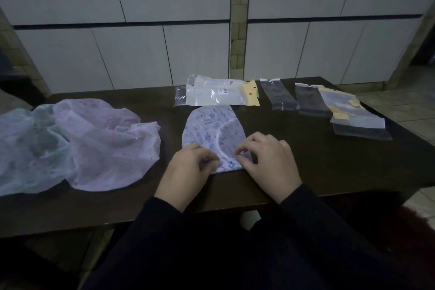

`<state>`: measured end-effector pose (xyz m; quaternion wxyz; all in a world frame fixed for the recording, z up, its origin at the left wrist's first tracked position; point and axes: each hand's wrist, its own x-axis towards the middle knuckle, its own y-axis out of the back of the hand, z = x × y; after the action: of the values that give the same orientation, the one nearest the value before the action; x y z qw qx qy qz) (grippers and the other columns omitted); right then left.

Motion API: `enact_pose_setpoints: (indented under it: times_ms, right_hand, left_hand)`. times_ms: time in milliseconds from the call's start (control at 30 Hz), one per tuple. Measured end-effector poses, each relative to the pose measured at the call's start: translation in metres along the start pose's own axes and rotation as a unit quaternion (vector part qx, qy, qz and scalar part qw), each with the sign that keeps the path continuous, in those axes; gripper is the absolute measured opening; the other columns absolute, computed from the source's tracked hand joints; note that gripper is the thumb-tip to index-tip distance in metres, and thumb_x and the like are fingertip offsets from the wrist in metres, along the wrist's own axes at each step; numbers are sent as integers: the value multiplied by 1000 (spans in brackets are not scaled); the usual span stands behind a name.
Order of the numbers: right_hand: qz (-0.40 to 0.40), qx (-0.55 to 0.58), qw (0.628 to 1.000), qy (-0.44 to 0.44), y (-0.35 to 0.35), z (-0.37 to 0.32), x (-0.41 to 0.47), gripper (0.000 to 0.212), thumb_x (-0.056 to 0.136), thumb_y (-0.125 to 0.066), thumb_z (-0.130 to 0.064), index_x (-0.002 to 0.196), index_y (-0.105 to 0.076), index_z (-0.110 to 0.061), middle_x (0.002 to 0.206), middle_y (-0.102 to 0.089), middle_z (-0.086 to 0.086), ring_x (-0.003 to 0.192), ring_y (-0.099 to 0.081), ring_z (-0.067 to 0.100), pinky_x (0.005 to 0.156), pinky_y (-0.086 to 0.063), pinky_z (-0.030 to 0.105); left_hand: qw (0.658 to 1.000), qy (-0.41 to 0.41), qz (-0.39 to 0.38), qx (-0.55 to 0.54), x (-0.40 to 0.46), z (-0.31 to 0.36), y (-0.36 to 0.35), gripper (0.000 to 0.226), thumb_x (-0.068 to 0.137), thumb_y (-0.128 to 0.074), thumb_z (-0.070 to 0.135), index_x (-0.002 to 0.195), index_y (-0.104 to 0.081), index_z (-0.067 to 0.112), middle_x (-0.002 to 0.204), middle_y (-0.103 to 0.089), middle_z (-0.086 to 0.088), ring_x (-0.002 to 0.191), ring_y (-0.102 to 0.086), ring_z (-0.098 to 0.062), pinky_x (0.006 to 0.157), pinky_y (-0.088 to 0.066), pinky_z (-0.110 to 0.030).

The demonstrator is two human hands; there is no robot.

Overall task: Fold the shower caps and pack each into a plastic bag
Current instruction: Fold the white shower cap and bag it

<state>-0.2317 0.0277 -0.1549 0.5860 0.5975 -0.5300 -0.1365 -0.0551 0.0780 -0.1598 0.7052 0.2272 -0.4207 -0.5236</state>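
Caps: two unfolded ones, pink cap [106, 141] overlapping green cap [28, 143], lie crumpled on table [306, 162] far left, well apart from the hands. Thin film w/ elastic rim, so prob. very light, floppy, a bit slick; won't hold a crease unless pressed flat. Printed cap [211, 129], already folded to a narrow dome shape, lies mid-table just below packed bag [221, 93]. Empty bags [313, 99] wait far right. Best hold is near edge, both corners. Left hand [188, 167] and right hand [268, 160] both pinch its near edge w/ curled fingertips; rest of cap stretches away from the grip.
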Motion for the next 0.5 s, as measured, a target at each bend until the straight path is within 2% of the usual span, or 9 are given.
enact_pose_setpoints:
  times_ms: [100, 233, 333, 400, 500]
  right_hand:
    - [-11, -6, 1000, 13, 2, 0, 0, 13, 91, -55, -42, 96, -66, -37, 97, -63, -19, 88, -56, 3, 80, -35, 33]
    - [-46, -21, 999, 6, 7, 3, -3, 26, 90, -47, -57, 98, -65, -40, 102, -64, -20, 93, -57, 4, 77, -25, 32]
    - [-85, -33, 996, 8, 14, 4, -7, 39, 81, -51, -68, 108, -64, -44, 98, -56, -19, 93, -53, 3, 83, -29, 33]
    - [-97, -22, 995, 0, 14, 6, -7, 36, 83, -54, -62, 112, -64, -44, 94, -53, -18, 91, -50, 2, 84, -31, 33]
    - [-89, -19, 996, -5, 11, 5, -4, 27, 88, -52, -56, 106, -68, -43, 98, -56, -21, 94, -46, 3, 84, -30, 32]
  left_hand:
    - [1000, -12, -8, -2, -3, -6, 3, 10, 82, -71, 36, 88, -76, 29, 82, -57, 17, 78, -53, 2, 73, -36, -12]
    - [997, -4, -75, -35, -6, -11, 14, 30, 71, -76, 51, 97, -72, 38, 92, -58, 19, 87, -53, 4, 76, -38, -11]
    - [994, 10, -106, -36, -2, -13, 19, 29, 73, -77, 45, 101, -70, 40, 95, -57, 19, 88, -52, 3, 79, -39, -14]
    - [994, 15, -108, -32, -1, -13, 19, 24, 78, -74, 39, 101, -70, 40, 95, -57, 19, 87, -53, 2, 79, -39, -14]
    - [996, -4, -84, -35, -2, -14, 17, 16, 84, -69, 35, 100, -71, 38, 93, -59, 17, 84, -54, 2, 75, -38, -11]
